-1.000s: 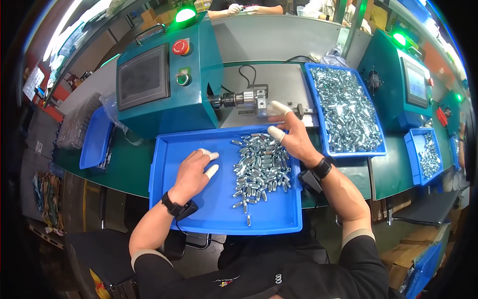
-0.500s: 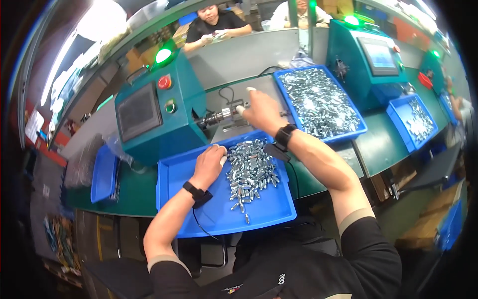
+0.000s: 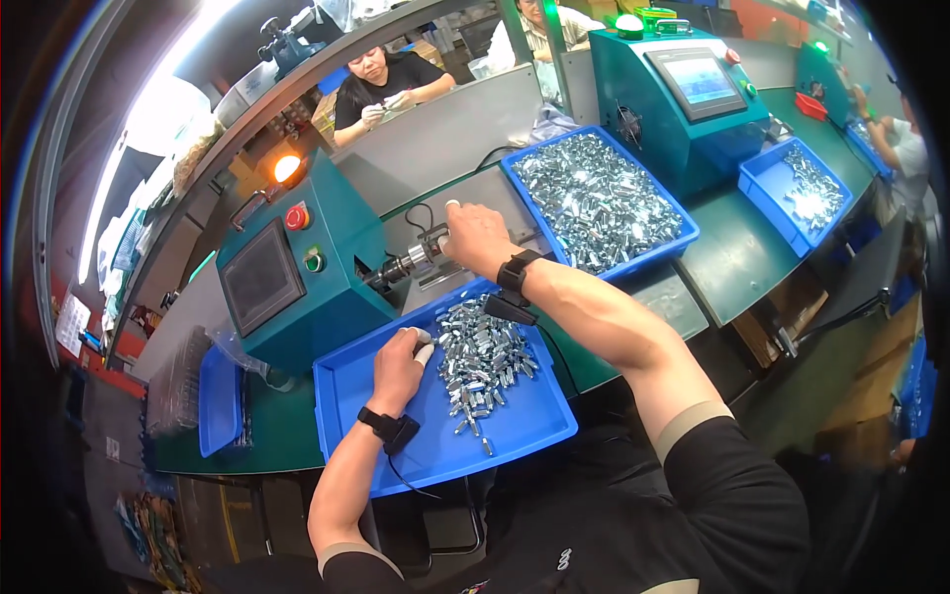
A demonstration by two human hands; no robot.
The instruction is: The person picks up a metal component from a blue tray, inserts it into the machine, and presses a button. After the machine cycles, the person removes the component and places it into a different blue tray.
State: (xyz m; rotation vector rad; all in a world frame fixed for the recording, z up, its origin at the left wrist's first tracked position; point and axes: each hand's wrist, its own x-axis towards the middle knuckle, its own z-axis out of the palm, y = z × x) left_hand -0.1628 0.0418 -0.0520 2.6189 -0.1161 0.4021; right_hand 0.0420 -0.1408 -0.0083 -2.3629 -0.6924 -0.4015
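My right hand (image 3: 477, 238) is at the metal chuck (image 3: 420, 254) that sticks out of the green machine (image 3: 332, 272). White covers sit on its fingertips. Its fingers are curled at the chuck's end, and the hand itself hides what they grip. My left hand (image 3: 399, 368) rests in the near blue tray (image 3: 341, 391), beside a heap of small shiny metal parts (image 3: 480, 351). Its fingers are bent together, with white covers on the thumb and a finger. Anything between them is too hidden to name. Black bands circle both wrists.
A second blue tray (image 3: 681, 238) full of metal parts lies behind my right forearm. Another green machine (image 3: 673, 109) and a smaller blue tray (image 3: 762, 180) stand farther right. At the left is an upright blue tray (image 3: 220, 401). A person (image 3: 386, 84) sits beyond the partition.
The lamp on the machine before me has turned from green to orange. My view has shifted slightly. Both hands stay at about the same places, the right at the chuck, the left in the tray.
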